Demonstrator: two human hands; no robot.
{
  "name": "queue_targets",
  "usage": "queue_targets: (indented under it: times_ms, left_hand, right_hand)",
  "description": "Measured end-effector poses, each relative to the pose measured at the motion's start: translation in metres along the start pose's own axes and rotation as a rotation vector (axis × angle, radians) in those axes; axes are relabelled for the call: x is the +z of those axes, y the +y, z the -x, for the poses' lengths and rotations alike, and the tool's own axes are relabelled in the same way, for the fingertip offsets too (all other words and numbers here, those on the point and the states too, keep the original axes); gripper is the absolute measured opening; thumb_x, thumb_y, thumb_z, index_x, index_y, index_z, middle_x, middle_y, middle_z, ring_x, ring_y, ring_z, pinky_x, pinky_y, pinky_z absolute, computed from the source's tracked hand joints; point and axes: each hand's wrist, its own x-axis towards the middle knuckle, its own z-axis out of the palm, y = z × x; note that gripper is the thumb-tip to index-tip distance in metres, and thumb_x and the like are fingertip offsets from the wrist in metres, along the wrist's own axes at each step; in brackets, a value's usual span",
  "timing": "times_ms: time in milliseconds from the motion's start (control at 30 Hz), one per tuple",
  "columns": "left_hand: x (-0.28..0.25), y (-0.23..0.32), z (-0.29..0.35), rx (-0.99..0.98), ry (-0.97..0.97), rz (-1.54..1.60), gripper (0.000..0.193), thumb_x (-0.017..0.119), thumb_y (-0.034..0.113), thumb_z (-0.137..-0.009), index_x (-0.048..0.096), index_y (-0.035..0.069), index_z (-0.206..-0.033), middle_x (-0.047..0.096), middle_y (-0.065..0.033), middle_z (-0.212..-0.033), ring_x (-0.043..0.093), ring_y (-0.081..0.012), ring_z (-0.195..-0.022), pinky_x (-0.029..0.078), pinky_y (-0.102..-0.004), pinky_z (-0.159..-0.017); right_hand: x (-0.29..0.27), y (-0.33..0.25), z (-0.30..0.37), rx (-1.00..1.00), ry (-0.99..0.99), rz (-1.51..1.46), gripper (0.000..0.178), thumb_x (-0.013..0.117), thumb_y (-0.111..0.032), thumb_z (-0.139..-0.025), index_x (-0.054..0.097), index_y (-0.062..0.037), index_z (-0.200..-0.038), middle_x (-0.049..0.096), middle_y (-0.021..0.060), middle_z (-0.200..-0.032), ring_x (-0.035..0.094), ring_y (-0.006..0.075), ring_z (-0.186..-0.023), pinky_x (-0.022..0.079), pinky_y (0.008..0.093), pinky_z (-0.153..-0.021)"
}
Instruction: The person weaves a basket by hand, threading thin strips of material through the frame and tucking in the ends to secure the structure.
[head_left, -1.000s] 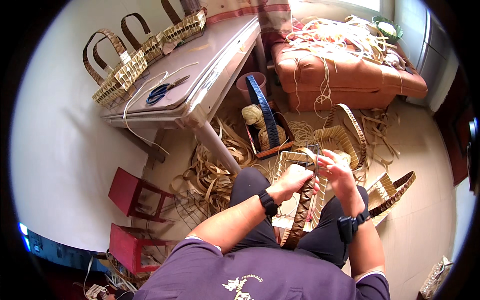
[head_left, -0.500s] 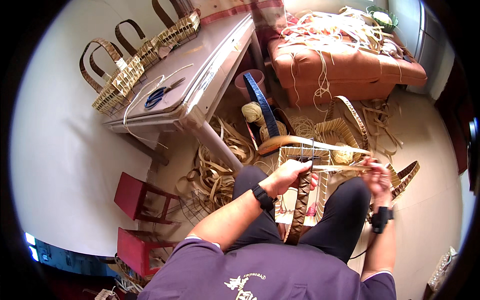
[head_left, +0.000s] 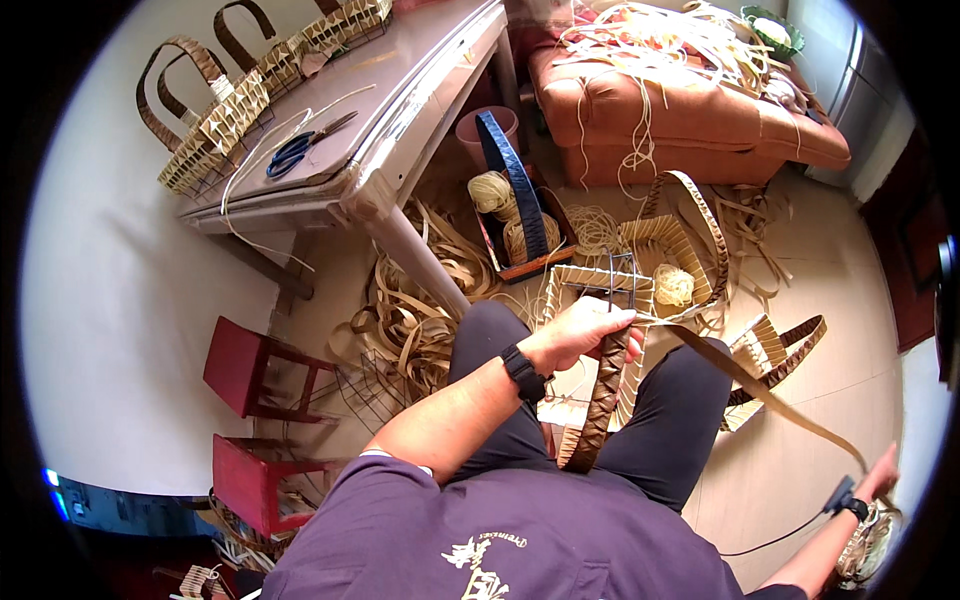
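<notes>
Between my knees stands a woven basket (head_left: 628, 390) with pale strips round its frame. Its tall handle (head_left: 605, 400) is wrapped in brown strip up to my left hand (head_left: 585, 335); bare dark wire shows beyond it. My left hand is closed on the handle, thumb pressed where the strip leaves it. From there a long tan-brown strip (head_left: 760, 388) runs over my right knee to the far right. At its outer end my right hand (head_left: 880, 475) is closed on it, arm stretched out; the fingers are slightly blurred.
A basket holding a ball of pale cord (head_left: 674, 285) and another basket (head_left: 760, 350) lie beyond my right knee. Loose strips (head_left: 410, 300) heap beside the table leg. Blue-handled scissors (head_left: 300, 150) rest on the table (head_left: 400, 90). Two red stools (head_left: 240, 365) stand left.
My right hand has swung from near the handle out to the far right, drawing the strip out long. My left hand still grips the handle. The view has shifted slightly.
</notes>
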Motion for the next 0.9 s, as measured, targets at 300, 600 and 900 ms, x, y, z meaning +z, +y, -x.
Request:
queue_targets:
  times_ms: [300,600,900]
  left_hand:
    - [-0.008,-0.001,0.018,0.01,0.015,-0.061,0.033,0.055,0.032,-0.105,0.069,0.001,-0.109,0.075,-0.0062,-0.094,0.073,-0.0142,-0.087,0.059,-0.0295,-0.074]
    - [-0.004,-0.006,0.011,0.103,-0.005,-0.1,0.035,0.062,0.038,-0.101,0.069,0.003,-0.102,0.074,-0.0047,-0.089,0.071,-0.0127,-0.084,0.056,-0.0282,-0.074]
    - [-0.004,-0.009,0.003,0.029,0.216,0.053,0.043,0.045,0.034,-0.107,0.064,-0.004,-0.097,0.07,-0.0125,-0.081,0.071,-0.023,-0.071,0.058,-0.0348,-0.066]
  right_hand:
    - [0.609,-0.022,0.054,0.603,-0.645,-0.253,0.053,0.05,-0.055,-0.1,0.069,-0.0058,-0.095,0.07,0.008,-0.084,0.067,0.0189,-0.071,0.055,0.0322,-0.067]
    - [0.693,-0.097,0.001,0.513,-0.655,-0.396,0.026,0.055,-0.025,-0.103,0.063,-0.0055,-0.087,0.055,0.0002,-0.064,0.041,0.008,-0.047,0.032,0.0232,-0.043]
    - [0.735,-0.099,0.036,0.101,-0.601,0.026,0.018,0.071,-0.017,-0.09,0.066,-0.0025,-0.101,0.065,-0.0001,-0.082,0.055,0.0082,-0.071,0.041,0.023,-0.066]
